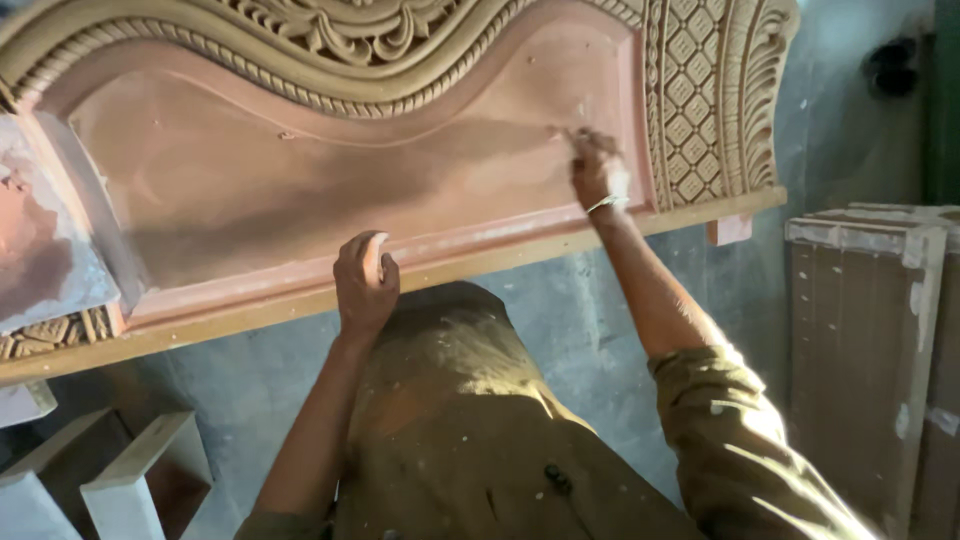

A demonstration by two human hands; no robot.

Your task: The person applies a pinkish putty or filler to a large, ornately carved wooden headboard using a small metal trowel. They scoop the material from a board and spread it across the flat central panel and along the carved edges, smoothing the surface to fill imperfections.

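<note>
Bracing my left hand (pixel 365 283), fingers curled shut over the lower rail of the big reddish-brown carved wooden headboard panel (pixel 330 180) propped up in front of me. Further out, my right hand (pixel 596 168) reaches arm-straight, pinched closed against the smooth panel's right edge, beside the lattice carving (pixel 692 100); whatever it grips, I can't tell.

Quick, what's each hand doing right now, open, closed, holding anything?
Left hand: fingers curled over the lower edge of the reddish carved wooden panel.
Right hand: closed, pressed against the panel; anything held cannot be told.
</note>
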